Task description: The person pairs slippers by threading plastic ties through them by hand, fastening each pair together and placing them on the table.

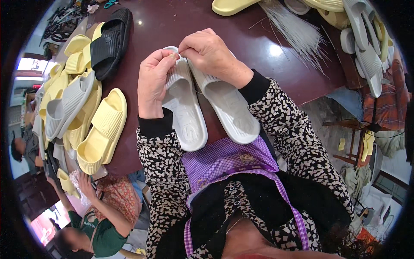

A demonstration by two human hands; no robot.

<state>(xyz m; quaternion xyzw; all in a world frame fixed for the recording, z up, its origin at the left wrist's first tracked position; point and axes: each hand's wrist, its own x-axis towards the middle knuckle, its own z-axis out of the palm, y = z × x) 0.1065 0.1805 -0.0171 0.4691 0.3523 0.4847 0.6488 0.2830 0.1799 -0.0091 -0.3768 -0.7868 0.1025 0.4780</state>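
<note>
Two light grey slide sandals, a left one [186, 116] and a right one [235, 113], lie side by side at the table's near edge, heels toward me. Above their toes, my left hand [156, 77] is closed, thumb and forefinger pinched together. My right hand [212, 55] pinches too, its fingertips meeting the left ones over the gap between the sandals. A thin pale strand seems to be held between the fingertips; most of it is hidden by the fingers. Both hands cover part of the sandals' toe ends.
Yellow slides [105, 129], grey slides [71, 105] and a black pair [113, 45] are piled along the left. A fan of thin clear plastic strands [295, 34] lies at the far right, beside more grey slides [366, 56]. Another person [105, 226] works at lower left.
</note>
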